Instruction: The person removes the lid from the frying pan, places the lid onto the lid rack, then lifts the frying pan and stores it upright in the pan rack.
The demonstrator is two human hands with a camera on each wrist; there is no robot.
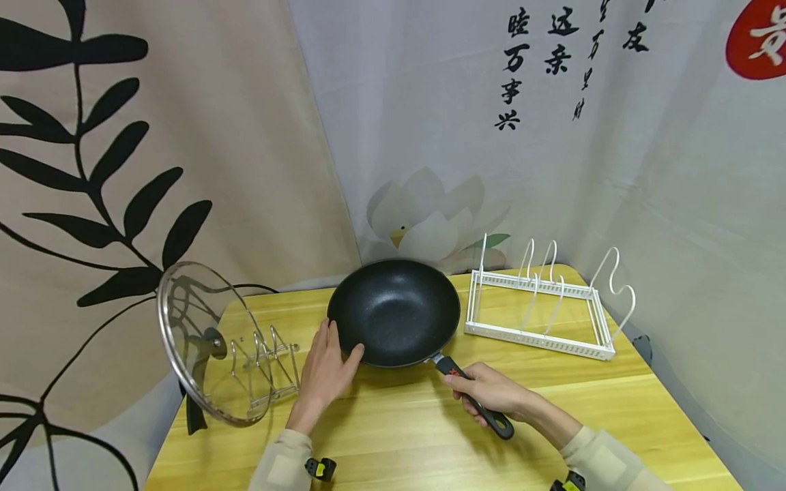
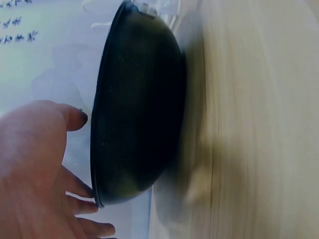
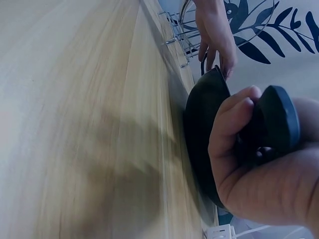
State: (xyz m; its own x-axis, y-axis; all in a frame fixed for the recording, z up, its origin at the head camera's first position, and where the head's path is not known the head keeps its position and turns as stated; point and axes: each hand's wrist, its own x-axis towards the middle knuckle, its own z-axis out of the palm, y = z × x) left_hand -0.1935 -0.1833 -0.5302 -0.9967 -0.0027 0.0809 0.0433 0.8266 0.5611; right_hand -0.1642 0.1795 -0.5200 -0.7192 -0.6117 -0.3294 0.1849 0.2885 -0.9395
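A black wok-like frying pan [image 1: 396,310] is at the middle of the table, its hollow side up and its handle toward the lower right. My right hand [image 1: 494,392] grips the black handle [image 1: 451,368], fingers curled round it; the handle's end sticks out past the palm in the right wrist view. My left hand [image 1: 325,375] is at the pan's near left rim, thumb spread from the other fingers. From the left wrist, those fingertips [image 2: 89,206] are right at the rim, and the pan's dark outer wall [image 2: 139,99] faces the camera.
At the left, a glass lid [image 1: 215,348] with a metal rim stands tilted by a small wire rack [image 1: 276,368]. A white rack [image 1: 540,307] with upright loops occupies the back right of the wooden table [image 1: 393,443]. Printed curtains [image 1: 430,102] hang behind.
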